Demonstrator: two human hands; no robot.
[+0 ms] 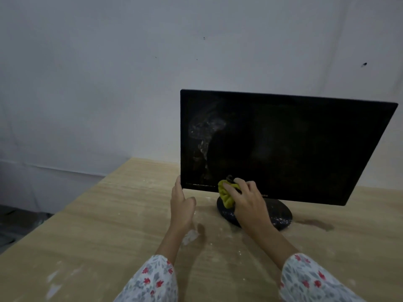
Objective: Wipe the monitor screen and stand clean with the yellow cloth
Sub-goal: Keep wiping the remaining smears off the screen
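A black monitor stands on a wooden table, its dark screen smeared with whitish marks near the left side. Its round black stand carries white specks. My right hand grips a bunched yellow cloth against the screen's lower edge, left of centre, just above the stand. My left hand holds the monitor's lower left corner, thumb up along the left edge.
The wooden table carries pale dusty patches and a dark stain to the right of the stand. A bare white wall rises behind. The table's left edge drops to a dim floor.
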